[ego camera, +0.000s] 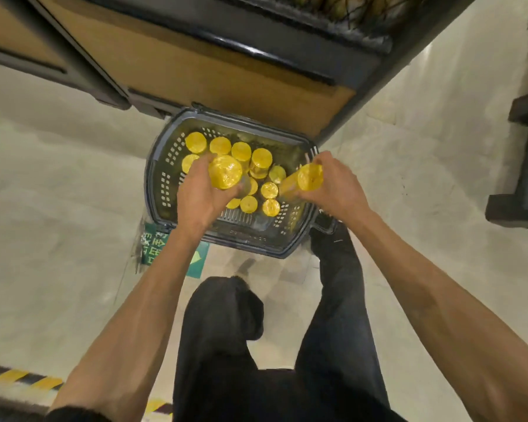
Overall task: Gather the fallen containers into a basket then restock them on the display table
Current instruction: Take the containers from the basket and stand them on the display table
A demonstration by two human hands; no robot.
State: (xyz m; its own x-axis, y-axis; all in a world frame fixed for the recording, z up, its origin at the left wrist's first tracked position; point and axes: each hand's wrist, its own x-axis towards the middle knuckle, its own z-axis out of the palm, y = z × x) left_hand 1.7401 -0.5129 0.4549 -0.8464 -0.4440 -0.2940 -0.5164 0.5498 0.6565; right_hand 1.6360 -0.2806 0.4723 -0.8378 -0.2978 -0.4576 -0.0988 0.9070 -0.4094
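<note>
Mid-frame, the left hand (200, 193) grips one yellow-lidded container (225, 172), the right hand (336, 187) another container (308, 178), both above the dark basket (159, 178) full of them

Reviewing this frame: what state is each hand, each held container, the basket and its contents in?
left hand: grips a yellow-lidded container over the basket.
right hand: grips a second container, tilted, lid toward the camera.
basket: on the floor, partly filled.
containers in the basket: upright, yellow lids on.
</note>
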